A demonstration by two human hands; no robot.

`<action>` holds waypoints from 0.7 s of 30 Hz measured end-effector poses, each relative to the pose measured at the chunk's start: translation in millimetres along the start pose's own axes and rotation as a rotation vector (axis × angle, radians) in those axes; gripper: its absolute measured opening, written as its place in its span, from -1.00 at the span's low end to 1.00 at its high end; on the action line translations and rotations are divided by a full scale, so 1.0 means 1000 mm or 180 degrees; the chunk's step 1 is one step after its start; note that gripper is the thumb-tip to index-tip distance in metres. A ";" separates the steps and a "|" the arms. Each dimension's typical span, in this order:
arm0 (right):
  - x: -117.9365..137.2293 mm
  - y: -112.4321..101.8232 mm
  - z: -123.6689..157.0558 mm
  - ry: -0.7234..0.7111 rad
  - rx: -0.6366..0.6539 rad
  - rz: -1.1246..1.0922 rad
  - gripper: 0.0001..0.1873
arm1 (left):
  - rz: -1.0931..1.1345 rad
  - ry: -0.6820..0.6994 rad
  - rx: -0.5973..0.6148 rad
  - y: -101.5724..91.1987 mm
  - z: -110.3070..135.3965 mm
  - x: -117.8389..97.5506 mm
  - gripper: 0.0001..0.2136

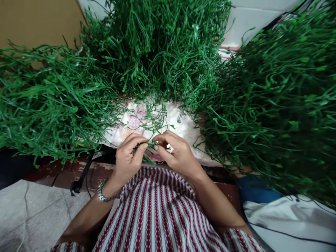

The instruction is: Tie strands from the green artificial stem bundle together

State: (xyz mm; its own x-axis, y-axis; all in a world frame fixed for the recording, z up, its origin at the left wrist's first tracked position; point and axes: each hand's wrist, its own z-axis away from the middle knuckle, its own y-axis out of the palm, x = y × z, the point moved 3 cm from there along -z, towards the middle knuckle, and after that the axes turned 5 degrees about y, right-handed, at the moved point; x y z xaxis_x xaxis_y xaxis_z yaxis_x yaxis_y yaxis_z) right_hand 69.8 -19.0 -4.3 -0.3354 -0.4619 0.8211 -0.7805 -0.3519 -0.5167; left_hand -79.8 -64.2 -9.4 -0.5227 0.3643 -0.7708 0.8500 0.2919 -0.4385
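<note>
Close together over a pale floral cloth (181, 122), both hands pinch a small bundle of thin green stems (153, 142) with knobby tips. My left hand (130, 152) wears a metal watch band at the wrist and grips the bundle between thumb and forefinger. My right hand (174, 148) pinches the same stems from the other side, with thumb and fingertips almost touching the left ones. Parts of the bundle are hidden behind the fingers. A few loose stems (156, 113) lie on the cloth just beyond the hands.
Big heaps of similar green stems surround the cloth: a left heap (52, 101), a far heap (157, 45) and a right heap (278, 105). A black strap (85, 173) hangs at the lower left. White fabric (286, 218) lies at the lower right.
</note>
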 end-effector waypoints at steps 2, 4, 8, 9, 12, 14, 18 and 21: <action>0.001 -0.002 0.001 -0.0201 -0.0033 0.0144 -0.83 | 0.0000 -0.0042 0.0186 0.001 0.001 0.002 -0.90; 0.000 -0.001 0.002 -0.0347 -0.0083 0.0252 -0.82 | -0.0088 -0.0052 0.0413 0.003 0.002 0.005 -0.89; -0.005 0.004 0.004 -0.0260 -0.0176 0.0346 -0.82 | -0.0243 0.0004 0.0563 0.007 0.002 0.008 -0.90; -0.007 0.006 0.005 -0.0176 -0.0165 0.0272 -0.82 | -0.0254 0.0015 0.0475 0.007 0.003 0.008 -0.90; -0.012 0.010 0.006 0.0057 0.0031 -0.0147 -0.77 | -0.0306 0.0204 0.0265 0.010 0.004 0.005 -0.90; -0.014 0.011 0.006 0.0178 0.0140 -0.0377 -0.77 | -0.0334 0.0435 0.0262 0.013 0.006 -0.001 -0.86; -0.014 0.008 0.006 0.0133 0.0069 -0.0439 -0.82 | -0.0433 0.0615 0.0336 0.017 0.008 -0.006 -0.84; -0.014 0.003 0.008 -0.0076 0.0010 -0.0009 -0.85 | -0.0713 0.0606 0.0650 0.017 0.008 -0.005 -0.88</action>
State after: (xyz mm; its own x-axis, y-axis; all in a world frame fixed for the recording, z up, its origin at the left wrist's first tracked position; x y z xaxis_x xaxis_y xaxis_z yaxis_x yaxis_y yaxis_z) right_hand 76.2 -20.3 -19.2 -0.3204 -0.4803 0.8165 -0.7798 -0.3557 -0.5152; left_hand -62.3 -68.0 -16.0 -0.6840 0.4752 -0.5535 0.6984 0.2073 -0.6850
